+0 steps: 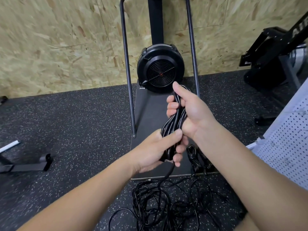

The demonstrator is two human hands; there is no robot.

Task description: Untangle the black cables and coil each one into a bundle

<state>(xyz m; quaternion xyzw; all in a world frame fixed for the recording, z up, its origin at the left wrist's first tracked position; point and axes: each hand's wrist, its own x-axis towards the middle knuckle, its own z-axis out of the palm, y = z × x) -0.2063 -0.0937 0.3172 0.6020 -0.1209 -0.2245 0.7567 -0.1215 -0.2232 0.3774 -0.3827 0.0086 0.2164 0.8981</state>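
A folded bundle of black cable (173, 125) is held up between both hands at the centre of the view. My right hand (191, 112) grips its upper part, thumb up. My left hand (156, 150) grips its lower end, fingers wrapped around it. One strand (168, 174) hangs from the bundle down to a loose tangle of black cables (166, 204) on the speckled floor. Two coiled cable bundles (198, 159) lie on the dark platform (146, 114) just right of my left hand.
A black fan machine (160, 69) with two upright metal tubes (128, 80) stands against the chipboard wall. Another black machine (273, 64) is at the right, a white perforated panel (286, 147) at the near right, and a metal foot (25, 165) at the left.
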